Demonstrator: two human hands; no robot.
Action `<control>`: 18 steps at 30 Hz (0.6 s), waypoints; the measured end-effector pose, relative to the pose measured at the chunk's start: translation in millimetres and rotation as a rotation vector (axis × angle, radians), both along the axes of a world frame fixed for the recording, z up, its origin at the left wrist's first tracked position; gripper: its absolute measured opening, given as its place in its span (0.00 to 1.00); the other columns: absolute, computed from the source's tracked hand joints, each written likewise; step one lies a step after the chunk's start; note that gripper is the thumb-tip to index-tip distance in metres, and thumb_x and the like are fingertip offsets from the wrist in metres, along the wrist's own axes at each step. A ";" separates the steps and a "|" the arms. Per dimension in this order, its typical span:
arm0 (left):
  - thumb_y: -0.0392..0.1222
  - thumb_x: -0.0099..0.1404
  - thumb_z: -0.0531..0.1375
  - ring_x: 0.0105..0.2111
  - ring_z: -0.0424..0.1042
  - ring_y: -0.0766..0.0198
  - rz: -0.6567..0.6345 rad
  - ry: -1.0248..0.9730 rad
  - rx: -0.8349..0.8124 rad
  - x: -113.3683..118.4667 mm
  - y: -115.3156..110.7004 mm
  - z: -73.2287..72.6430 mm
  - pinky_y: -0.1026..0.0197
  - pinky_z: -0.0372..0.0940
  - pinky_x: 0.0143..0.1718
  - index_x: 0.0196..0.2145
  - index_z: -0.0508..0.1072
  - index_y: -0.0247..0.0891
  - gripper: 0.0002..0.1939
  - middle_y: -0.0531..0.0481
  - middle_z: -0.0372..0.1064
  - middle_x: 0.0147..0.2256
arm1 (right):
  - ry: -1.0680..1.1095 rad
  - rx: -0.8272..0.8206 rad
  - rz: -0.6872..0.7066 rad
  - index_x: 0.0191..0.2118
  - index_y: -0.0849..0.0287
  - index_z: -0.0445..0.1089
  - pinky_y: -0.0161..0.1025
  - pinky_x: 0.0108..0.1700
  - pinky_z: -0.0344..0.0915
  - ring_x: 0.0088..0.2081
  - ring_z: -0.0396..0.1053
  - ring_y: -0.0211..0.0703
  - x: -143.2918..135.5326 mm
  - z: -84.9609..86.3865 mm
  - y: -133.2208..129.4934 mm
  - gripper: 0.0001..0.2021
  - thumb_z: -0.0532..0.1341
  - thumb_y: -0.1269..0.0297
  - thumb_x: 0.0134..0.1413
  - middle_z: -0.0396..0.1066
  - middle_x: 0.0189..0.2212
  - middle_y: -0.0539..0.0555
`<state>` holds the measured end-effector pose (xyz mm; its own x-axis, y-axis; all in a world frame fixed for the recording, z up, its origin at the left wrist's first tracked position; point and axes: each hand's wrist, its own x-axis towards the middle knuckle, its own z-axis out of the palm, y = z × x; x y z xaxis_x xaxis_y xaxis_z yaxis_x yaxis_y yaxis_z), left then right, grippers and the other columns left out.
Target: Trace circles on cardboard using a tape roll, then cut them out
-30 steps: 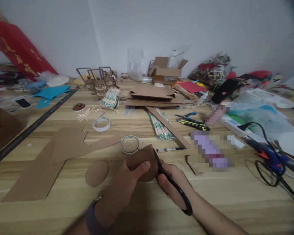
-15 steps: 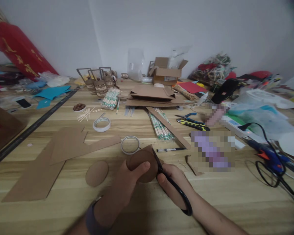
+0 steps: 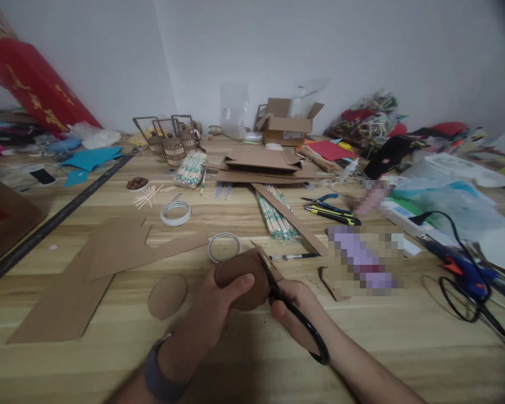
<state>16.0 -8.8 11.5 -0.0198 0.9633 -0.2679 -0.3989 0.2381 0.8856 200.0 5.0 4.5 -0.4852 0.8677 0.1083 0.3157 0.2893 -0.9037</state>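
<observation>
My left hand (image 3: 219,303) pinches a roundish piece of brown cardboard (image 3: 242,275), thumb on top and the other fingers hidden beneath it. A curved line shows on the cardboard near its upper edge. Black-handled scissors (image 3: 305,325) are in my right hand (image 3: 297,306), with the blades at the cardboard's right edge. A narrow offcut sticks up beside the blade tips. On the table to the left lies a cardboard disc (image 3: 167,296), apart from both hands. A roll of tape (image 3: 224,247) rests just beyond the held piece.
Flat cardboard sheets (image 3: 63,297) lie at left, near another tape roll (image 3: 175,214). A pen (image 3: 294,257), box cutters (image 3: 332,215) and pliers (image 3: 322,198) are beyond my right hand. A blue glue gun (image 3: 463,269) with a looping cable lies at right. Stacked cardboard (image 3: 261,163) stands farther back.
The held cardboard has shifted slightly up and left and turned a little. The scissor blades have moved along its right edge, and the offcut now stands out more from the piece.
</observation>
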 end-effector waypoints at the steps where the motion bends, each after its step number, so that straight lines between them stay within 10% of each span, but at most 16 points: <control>1: 0.49 0.52 0.74 0.49 0.78 0.44 0.050 -0.029 -0.007 -2.3 2.4 3.0 0.50 0.72 0.49 0.42 0.80 0.41 0.20 0.47 0.83 0.44 | -0.010 -0.022 0.017 0.30 0.59 0.70 0.34 0.24 0.51 0.23 0.55 0.38 -0.1 2.3 0.0 0.37 0.52 0.23 0.53 0.57 0.20 0.47; 7: 0.48 0.48 0.74 0.49 0.78 0.48 0.367 -0.102 -0.086 -12.4 16.1 13.4 0.56 0.73 0.44 0.38 0.79 0.40 0.19 0.50 0.83 0.38 | 0.053 0.024 -0.217 0.36 0.61 0.74 0.35 0.24 0.58 0.22 0.59 0.39 5.5 10.9 1.3 0.24 0.57 0.41 0.61 0.63 0.21 0.49; 10: 0.47 0.47 0.75 0.51 0.77 0.46 0.258 -0.099 -0.098 -4.5 12.1 9.9 0.53 0.72 0.49 0.40 0.79 0.39 0.23 0.48 0.83 0.42 | 0.085 0.141 -0.410 0.38 0.60 0.75 0.36 0.25 0.62 0.23 0.64 0.41 7.5 9.2 3.2 0.17 0.59 0.50 0.60 0.67 0.22 0.50; 18: 0.48 0.49 0.75 0.43 0.80 0.50 -0.015 -0.073 -0.047 5.9 -1.8 4.1 0.54 0.72 0.47 0.42 0.80 0.40 0.22 0.46 0.83 0.41 | 0.007 0.308 -0.305 0.34 0.57 0.71 0.36 0.32 0.69 0.28 0.73 0.44 -1.7 10.6 6.5 0.06 0.58 0.63 0.60 0.75 0.28 0.53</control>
